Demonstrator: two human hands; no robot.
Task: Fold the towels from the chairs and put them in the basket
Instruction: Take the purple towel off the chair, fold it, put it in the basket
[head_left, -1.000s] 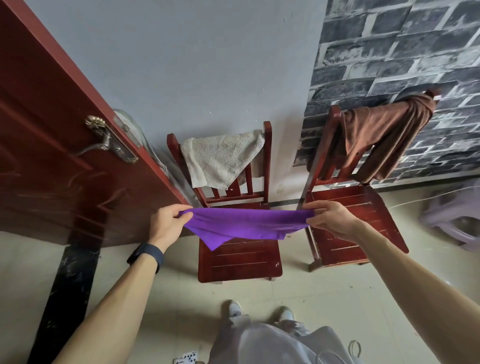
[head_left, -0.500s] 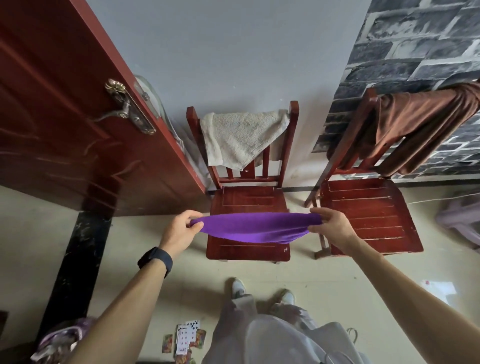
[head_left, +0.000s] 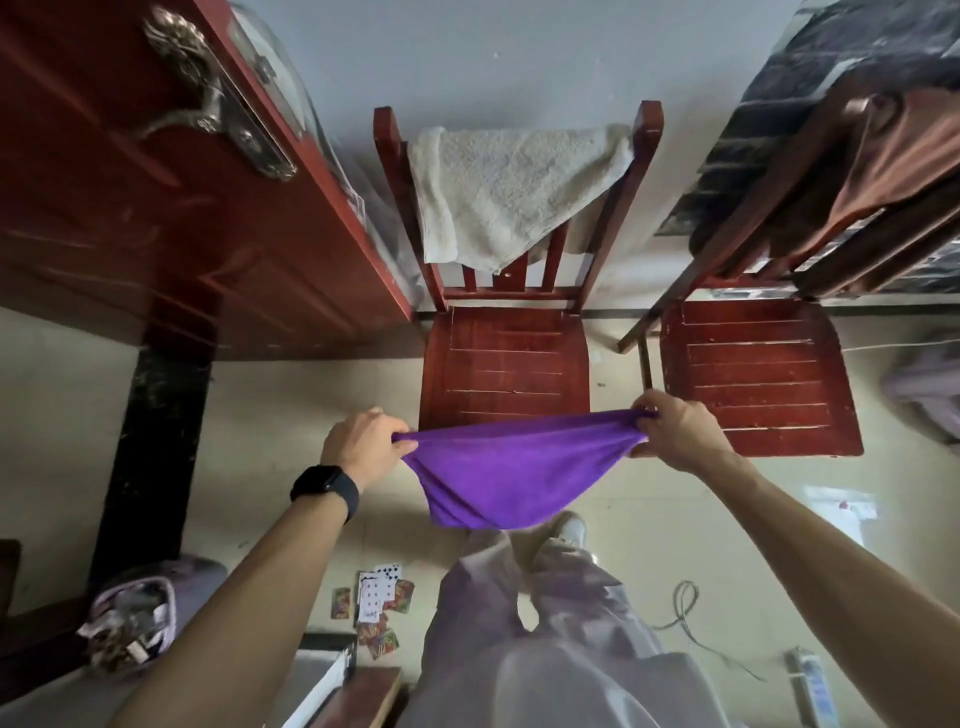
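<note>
A purple towel hangs stretched between my two hands, sagging in the middle above my legs. My left hand pinches its left end and my right hand grips its right end. Both hands are in front of a red wooden chair. A cream towel is draped over that chair's backrest. A brown towel hangs over the back of a second red chair to the right. No basket is plainly visible.
An open red door with a metal handle stands on the left. Playing cards lie on the tiled floor by my feet. A lilac bag sits lower left, a cable lower right, a lilac stool at the right edge.
My view has tilted down and both hands have drawn the purple towel back toward me, off the chair seat. The towel now sags lower between my hands.
</note>
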